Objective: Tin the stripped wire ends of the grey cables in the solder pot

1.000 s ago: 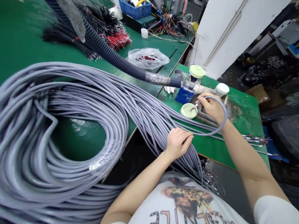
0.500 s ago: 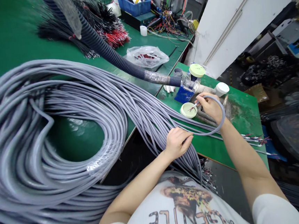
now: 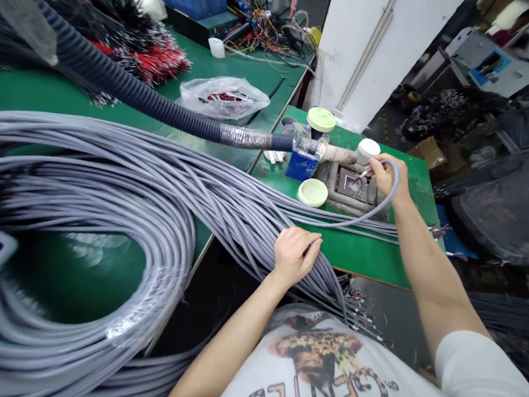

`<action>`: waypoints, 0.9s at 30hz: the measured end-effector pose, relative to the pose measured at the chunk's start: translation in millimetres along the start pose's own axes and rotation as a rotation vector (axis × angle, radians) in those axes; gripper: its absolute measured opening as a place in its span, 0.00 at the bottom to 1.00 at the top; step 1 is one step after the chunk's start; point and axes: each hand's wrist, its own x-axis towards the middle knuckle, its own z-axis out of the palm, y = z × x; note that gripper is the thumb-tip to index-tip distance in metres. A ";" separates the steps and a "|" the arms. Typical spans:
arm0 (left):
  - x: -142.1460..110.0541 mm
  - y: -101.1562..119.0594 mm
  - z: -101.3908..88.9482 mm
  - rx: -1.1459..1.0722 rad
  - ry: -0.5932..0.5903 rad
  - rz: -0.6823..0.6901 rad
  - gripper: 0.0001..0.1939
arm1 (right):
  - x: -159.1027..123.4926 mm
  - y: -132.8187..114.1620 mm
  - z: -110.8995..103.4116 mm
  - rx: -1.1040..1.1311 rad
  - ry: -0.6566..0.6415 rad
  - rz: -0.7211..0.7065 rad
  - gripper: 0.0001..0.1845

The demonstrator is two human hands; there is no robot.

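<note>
My right hand (image 3: 389,178) pinches a grey cable (image 3: 396,193) close to its stripped end. Thin wires at that end reach over the shiny square surface of a small solder pot (image 3: 351,185), perhaps touching it; I cannot tell. From this hand the cable bends round and runs back left to the bundle. My left hand (image 3: 297,254) lies curled on the thick bundle of grey cables (image 3: 227,195), its fingers closed; what is inside them is hidden. A shallow pale-yellow cup (image 3: 313,192) stands left of the pot.
A dark corrugated hose (image 3: 144,98) ends in a pale nozzle (image 3: 339,155) behind the pot. Beside it are a blue box (image 3: 302,163), a yellow-lidded jar (image 3: 321,119) and a white-capped container (image 3: 367,148). A large cable coil (image 3: 165,232) fills the left side.
My right hand has carried the cable end from above the pale-yellow cup rightwards to the solder pot. The left hand stays on the bundle. The view has shifted right.
</note>
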 end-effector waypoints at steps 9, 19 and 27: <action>1.4 1.4 -0.6 0.027 0.010 0.024 0.07 | 4.9 27.2 5.3 -0.088 -0.026 0.048 0.12; 1.9 1.8 -0.7 0.030 0.009 0.007 0.07 | -5.1 7.1 -3.2 -0.060 -0.017 0.044 0.11; 11.4 26.7 -4.0 -0.448 0.064 -0.306 0.08 | -130.9 -94.0 -75.6 0.066 -0.188 -0.532 0.20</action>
